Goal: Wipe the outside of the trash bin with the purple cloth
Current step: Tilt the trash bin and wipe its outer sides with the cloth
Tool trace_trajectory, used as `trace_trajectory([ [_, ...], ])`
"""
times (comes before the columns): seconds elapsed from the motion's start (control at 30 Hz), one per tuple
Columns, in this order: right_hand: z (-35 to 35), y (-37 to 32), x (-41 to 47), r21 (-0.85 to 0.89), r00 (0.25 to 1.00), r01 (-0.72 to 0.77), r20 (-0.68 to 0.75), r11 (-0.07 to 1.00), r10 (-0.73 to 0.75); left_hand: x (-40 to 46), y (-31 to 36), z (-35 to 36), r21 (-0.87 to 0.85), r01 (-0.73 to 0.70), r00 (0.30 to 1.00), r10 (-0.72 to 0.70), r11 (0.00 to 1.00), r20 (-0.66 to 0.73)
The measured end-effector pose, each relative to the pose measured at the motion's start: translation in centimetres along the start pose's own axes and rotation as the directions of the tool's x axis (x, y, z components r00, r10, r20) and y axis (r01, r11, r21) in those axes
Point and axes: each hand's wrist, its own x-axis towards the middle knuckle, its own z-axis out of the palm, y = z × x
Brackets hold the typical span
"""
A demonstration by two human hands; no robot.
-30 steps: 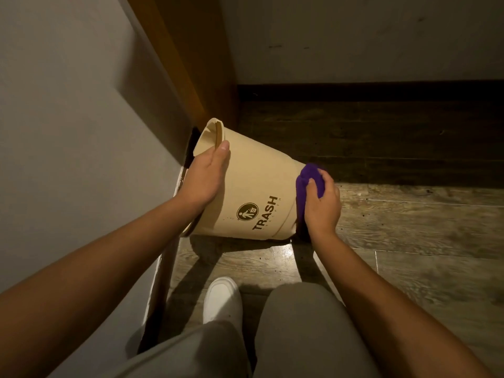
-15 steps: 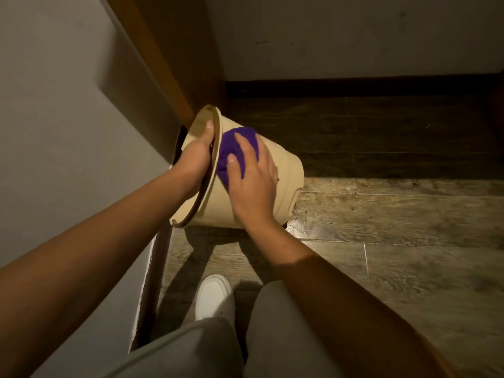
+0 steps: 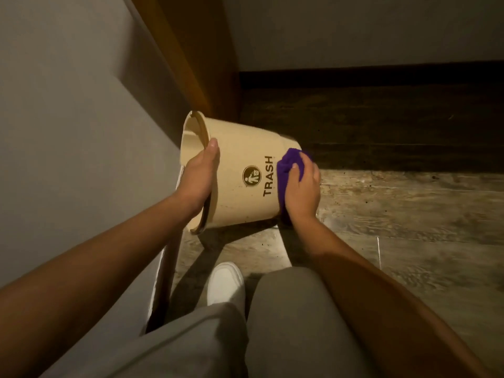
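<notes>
- Your left hand [image 3: 200, 177] clamps the rim of the trash bin [image 3: 240, 170], thumb over the outside wall and the other fingers hidden inside the mouth. That grip looks meant to steady the bin while the other hand rubs.
- The bin lies tipped on its side on the wooden floor [image 3: 409, 208], close to the grey wall [image 3: 76, 132] at your left, in the corner by the brown door frame [image 3: 196, 55].
- Its long axis runs left to right: the open mouth faces left toward the wall, the base points right. The "TRASH" lettering faces up at you, so the printed side is exposed for wiping.
- Your right hand [image 3: 301, 190] presses the purple cloth [image 3: 289, 166] against the wall near the base, fingers curled closed over the bunched fabric.
- The cloth touches the bin just right of the lettering; the underside resting on the floor likely needs a turn to be reached.
- Your white shoe [image 3: 225, 283] sits near, clear of the bin.
</notes>
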Motion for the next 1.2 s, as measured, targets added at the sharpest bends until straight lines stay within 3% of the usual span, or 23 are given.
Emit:
trace_trajectory([
  [0.13,-0.7,1.1,1.2,0.093,0.975,-0.212,-0.052,0.973,0.217,0.1,0.7,-0.1,0.019,0.023,0.995,-0.025,1.0,0.096],
  [0.2,-0.7,0.4,0.6,0.107,0.975,-0.211,-0.043,0.972,0.217,0.2,1.0,0.2,0.034,0.028,0.995,-0.031,0.999,0.098],
  [0.33,0.4,-3.6,-2.5,0.007,0.993,0.105,0.051,0.994,-0.106,0.5,1.9,0.8,0.032,0.046,0.996,-0.048,0.998,0.078],
  [0.47,2.2,-8.3,-5.8,0.006,0.896,0.416,0.169,0.909,-0.411,1.1,2.1,0.8,0.089,-0.004,0.995,-0.005,0.996,0.102],
  [0.67,2.1,-8.4,-4.9,-0.085,0.845,0.519,0.203,0.851,-0.495,1.5,1.2,0.4,0.072,-0.015,0.999,0.011,0.997,0.047],
  [0.83,0.7,-4.3,-1.4,-0.15,0.949,0.309,0.12,0.939,-0.293,1.8,1.1,0.8,0.07,0.044,0.997,-0.039,0.997,-0.067],
  [0.93,-0.4,-1.6,-0.7,-0.146,0.969,0.237,0.1,0.961,-0.224,2.1,1.3,0.5,0.024,0.03,0.997,-0.028,0.999,-0.071],
  [1.1,-0.9,-0.6,-0.6,-0.009,0.991,0.133,0.035,0.991,-0.133,2.6,2.3,-0.6,-0.068,0.123,0.974,-0.108,0.99,0.198],
  [1.2,-1.2,-0.4,-0.5,0.035,0.99,0.138,0.013,0.99,-0.138,1.8,1.4,-1.7,0.034,0.085,0.959,-0.091,0.996,0.27],
])
